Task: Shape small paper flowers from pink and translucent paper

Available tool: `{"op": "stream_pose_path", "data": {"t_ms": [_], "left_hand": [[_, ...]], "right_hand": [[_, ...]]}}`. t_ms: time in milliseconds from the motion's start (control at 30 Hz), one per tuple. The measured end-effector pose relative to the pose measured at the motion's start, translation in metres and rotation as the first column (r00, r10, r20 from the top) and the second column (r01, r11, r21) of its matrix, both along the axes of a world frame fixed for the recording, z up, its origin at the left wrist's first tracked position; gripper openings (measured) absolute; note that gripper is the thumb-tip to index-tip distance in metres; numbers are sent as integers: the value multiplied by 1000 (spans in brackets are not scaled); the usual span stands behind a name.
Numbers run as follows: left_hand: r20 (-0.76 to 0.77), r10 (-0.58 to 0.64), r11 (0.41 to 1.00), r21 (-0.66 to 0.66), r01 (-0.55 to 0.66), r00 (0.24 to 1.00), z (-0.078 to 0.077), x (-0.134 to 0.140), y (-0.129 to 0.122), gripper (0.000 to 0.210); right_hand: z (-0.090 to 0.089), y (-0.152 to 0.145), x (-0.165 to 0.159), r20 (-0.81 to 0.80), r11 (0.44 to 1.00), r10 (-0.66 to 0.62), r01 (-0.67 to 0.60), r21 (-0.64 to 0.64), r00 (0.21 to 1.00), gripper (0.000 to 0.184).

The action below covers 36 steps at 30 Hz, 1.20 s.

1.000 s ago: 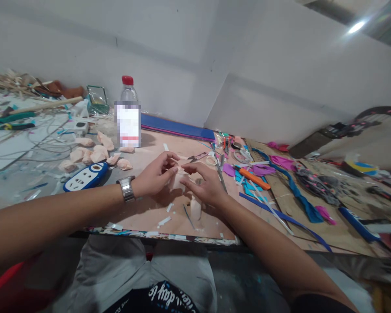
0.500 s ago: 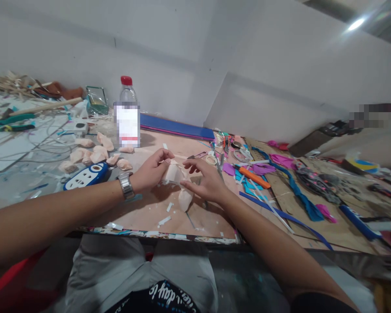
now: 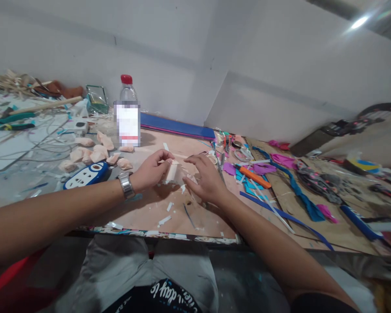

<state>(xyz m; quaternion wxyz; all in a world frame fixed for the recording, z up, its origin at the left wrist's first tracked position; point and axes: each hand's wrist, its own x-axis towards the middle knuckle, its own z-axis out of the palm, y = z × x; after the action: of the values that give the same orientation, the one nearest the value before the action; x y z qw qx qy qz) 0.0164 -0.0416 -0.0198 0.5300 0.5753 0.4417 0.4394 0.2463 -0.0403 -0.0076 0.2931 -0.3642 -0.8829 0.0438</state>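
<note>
My left hand (image 3: 154,168), with a metal watch (image 3: 127,185) on its wrist, pinches a small pale, folded-looking piece (image 3: 172,172) between thumb and fingertips, just above the table (image 3: 150,213). Facing it from the right, my right hand (image 3: 206,179) has thumb and fingers apart. Something pale and thin shows near its thumb, too blurred to name. White paper scraps (image 3: 165,220) and a thin dark strip (image 3: 189,216) lie on the tabletop below the hands.
Left of my hands are peach-coloured lumps (image 3: 99,153) and a blue-white power strip (image 3: 85,176). Behind stands a red-capped bottle (image 3: 127,124). To the right lie an orange cutter (image 3: 254,177), coloured scraps (image 3: 282,160) and a long blue strip (image 3: 280,213).
The pale petal-shaped piece that hung below my right thumb no longer shows there. The pale piece in my left hand looks narrower. Both hands have hardly moved.
</note>
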Motion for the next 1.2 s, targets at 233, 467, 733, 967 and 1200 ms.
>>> {"op": "stream_pose_path", "data": {"t_ms": [233, 467, 733, 967, 1200], "left_hand": [[-12, 29, 999, -15, -29, 1000, 0, 0, 1, 13], [-35, -14, 994, 112, 18, 999, -6, -4, 3, 18], [14, -84, 994, 69, 83, 996, -5, -5, 1, 15], [59, -134, 989, 72, 130, 989, -4, -3, 1, 18], [79, -152, 986, 79, 145, 985, -4, -3, -1, 16]], "right_hand": [[-1, 3, 3, 87, 998, -53, 56, -31, 995, 30], [-9, 7, 3, 27, 986, -105, 107, -127, 994, 35], [-13, 11, 4, -37, 974, -121, 111, -195, 992, 45], [-16, 10, 1, -122, 970, -59, 28, -243, 991, 46], [-7, 1, -3, -195, 970, 0, -48, -239, 981, 30]]}}
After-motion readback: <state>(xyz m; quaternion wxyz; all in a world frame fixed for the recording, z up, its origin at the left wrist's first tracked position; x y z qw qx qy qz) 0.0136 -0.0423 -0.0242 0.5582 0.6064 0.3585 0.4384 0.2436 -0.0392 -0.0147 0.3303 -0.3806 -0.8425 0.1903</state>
